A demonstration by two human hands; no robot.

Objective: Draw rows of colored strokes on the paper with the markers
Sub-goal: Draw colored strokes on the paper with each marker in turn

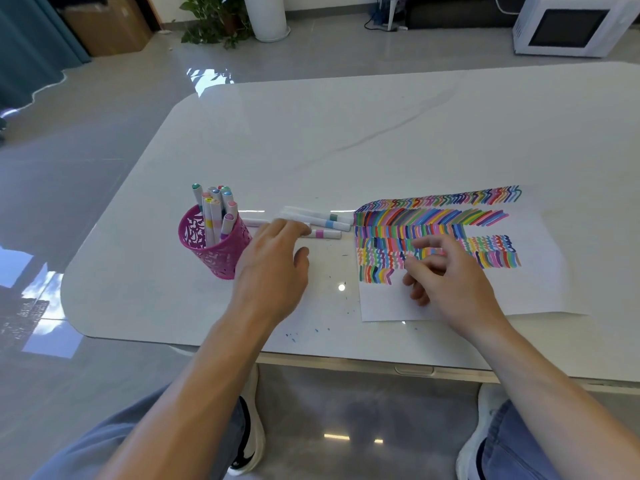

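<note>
A white paper (540, 289) lies on the table's right half, carrying several rows of colored strokes (433, 216). A few loose markers (325, 220) lie side by side just left of the paper. My left hand (273, 261) hovers over their left ends with fingers relaxed and slightly spread; no marker shows in its grasp. My right hand (446, 275) is over the lower rows of strokes, fingers loosely curled and blurred, with nothing visible in it. A pink perforated cup (214, 251) at the left holds several upright markers (214, 209).
The white table (381, 133) has a rounded near-left corner and a front edge close to my knees. Small ink specks (311, 332) dot the surface near that edge. A microwave (571, 26) stands on the floor beyond the table.
</note>
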